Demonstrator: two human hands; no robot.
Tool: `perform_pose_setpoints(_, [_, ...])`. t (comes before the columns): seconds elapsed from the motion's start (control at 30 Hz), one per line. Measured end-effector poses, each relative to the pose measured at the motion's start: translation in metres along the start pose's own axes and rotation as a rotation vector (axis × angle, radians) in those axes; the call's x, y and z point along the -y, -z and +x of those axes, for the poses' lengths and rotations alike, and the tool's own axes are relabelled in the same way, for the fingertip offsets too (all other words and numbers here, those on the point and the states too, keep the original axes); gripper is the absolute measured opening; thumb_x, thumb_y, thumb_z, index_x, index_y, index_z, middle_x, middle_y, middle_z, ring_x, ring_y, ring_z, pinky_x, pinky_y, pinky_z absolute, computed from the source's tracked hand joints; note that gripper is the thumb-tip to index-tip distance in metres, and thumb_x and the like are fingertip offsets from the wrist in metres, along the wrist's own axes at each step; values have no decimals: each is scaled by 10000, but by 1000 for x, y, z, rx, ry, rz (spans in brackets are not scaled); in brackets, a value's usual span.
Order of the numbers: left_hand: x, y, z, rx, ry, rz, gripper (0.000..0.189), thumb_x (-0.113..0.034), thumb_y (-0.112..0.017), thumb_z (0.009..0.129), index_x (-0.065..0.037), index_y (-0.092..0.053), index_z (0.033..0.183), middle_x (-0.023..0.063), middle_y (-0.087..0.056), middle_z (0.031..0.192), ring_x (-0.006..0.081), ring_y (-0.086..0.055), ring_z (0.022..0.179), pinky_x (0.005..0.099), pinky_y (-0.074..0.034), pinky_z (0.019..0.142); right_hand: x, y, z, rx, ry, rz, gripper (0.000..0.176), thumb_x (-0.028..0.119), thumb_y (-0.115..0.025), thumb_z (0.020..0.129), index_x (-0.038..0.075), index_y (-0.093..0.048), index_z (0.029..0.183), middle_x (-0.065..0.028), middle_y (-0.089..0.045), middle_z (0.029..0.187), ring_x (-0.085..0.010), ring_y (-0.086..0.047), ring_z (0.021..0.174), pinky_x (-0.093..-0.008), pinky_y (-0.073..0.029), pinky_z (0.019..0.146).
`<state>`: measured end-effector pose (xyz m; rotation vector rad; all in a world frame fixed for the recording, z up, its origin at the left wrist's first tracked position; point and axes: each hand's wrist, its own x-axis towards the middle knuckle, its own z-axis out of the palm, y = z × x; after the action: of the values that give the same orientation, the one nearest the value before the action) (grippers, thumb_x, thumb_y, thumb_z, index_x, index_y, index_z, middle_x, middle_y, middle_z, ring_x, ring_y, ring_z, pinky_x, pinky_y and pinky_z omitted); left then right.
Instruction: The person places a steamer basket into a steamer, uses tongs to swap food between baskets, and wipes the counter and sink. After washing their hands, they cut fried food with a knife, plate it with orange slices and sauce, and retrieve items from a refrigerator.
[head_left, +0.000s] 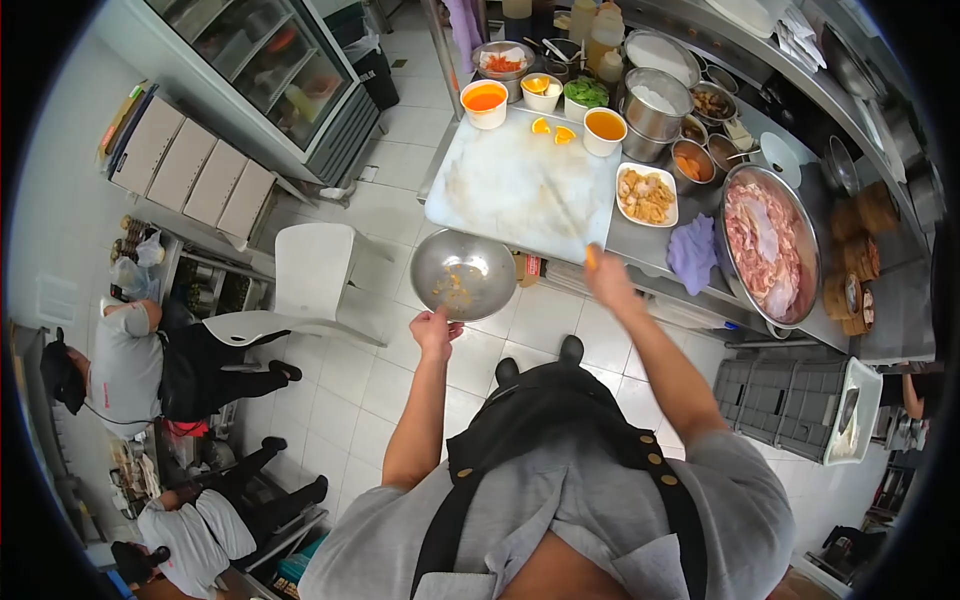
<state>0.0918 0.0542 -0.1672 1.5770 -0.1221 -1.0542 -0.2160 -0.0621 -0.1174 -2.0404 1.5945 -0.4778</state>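
My left hand (pixel 435 332) grips the near rim of a steel bowl (pixel 440 258), held tilted off the left front edge of the white cutting board (pixel 500 185). Small yellowish food bits lie in the bottom of the bowl. In my right hand (pixel 613 286) is a knife (pixel 592 257) with an orange handle, its blade blurred by motion over the right side of the board. Two orange wedges (pixel 563 134) rest at the back of the board. A square white dish (pixel 646 195) of cut yellow-orange food stands to the right of the board.
Tubs of orange liquid (pixel 605 131) stand along the board's back edge. A purple cloth (pixel 691 254) and a large bowl of raw meat (pixel 765 245) are at the right. A white chair (pixel 312 268) stands left. Two people work at the left counter. Grey crates (pixel 770 400) stand right.
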Motion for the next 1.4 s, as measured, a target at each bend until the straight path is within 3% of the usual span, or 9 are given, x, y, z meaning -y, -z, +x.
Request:
perform_pose_setpoints(0.23, [27,-41,-18,132,81,10,173,-22,-580,791,-7,-425,714,146,-562,647,264,-613,477,340,-521,395,22,-16,-39,164,295,-68,304,95,-545,822,-13,-508,1104,-260,-610,819,-428,-601,755,-500,-485,687])
perform_pose_setpoints(0.43, [41,-60,-44,257,209,22,153,-34,-583,780,39,-449,795,166,-563,722,295,-618,507,347,-519,418,-42,19,-49,-181,133,21,335,70,-587,789,2,-505,1107,-263,-604,832,-438,-588,794,-505,-481,705])
perform_pose_setpoints(0.53, [47,-68,-49,289,241,15,162,-31,-586,763,47,-450,804,165,-564,716,298,-619,508,342,-517,418,-58,36,-21,-102,4,-99,314,84,-573,800,4,-508,1096,-257,-610,835,-435,-592,795,-502,-486,712])
perform_pose_setpoints(0.67, [36,-61,-40,266,210,29,157,-22,-582,747,52,-450,786,170,-565,709,304,-625,516,339,-517,415,-46,9,-17,214,170,-122,308,127,-545,839,9,-488,1118,-248,-613,878,-427,-593,821,-500,-486,720])
perform_pose_setpoints(0.87, [-1,-25,-5,160,80,52,165,-14,-593,746,-2,-439,687,152,-553,647,278,-611,459,336,-502,360,-5,4,-73,271,312,94,364,135,-581,831,11,-503,1165,-242,-614,908,-427,-590,839,-490,-486,726])
perform_pose_setpoints(1.0, [17,-31,-12,156,99,99,136,3,-564,753,54,-440,776,195,-584,726,313,-638,547,356,-513,423,-48,36,-66,-172,150,10,342,143,-597,813,10,-512,1116,-239,-616,839,-454,-587,763,-496,-490,680])
perform_pose_setpoints(1.23, [62,-82,-64,310,260,60,159,-11,-596,748,8,-440,727,150,-562,696,292,-623,513,365,-526,429,-71,27,-49,-56,37,-95,337,143,-601,798,17,-514,1099,-242,-620,828,-465,-584,755,-499,-492,672])
perform_pose_setpoints(1.3, [55,-86,-69,360,267,44,154,-10,-594,748,17,-442,744,153,-560,706,296,-625,520,362,-527,434,-45,17,-69,140,292,19,330,134,-596,797,17,-516,1096,-243,-620,833,-458,-587,756,-508,-490,675])
perform_pose_setpoints(1.4, [32,-74,-69,290,245,37,156,-7,-577,766,20,-442,693,151,-545,639,274,-607,464,353,-523,394,-58,7,-43,-129,379,-61,321,117,-592,794,19,-520,1091,-248,-619,831,-456,-585,753,-511,-489,684])
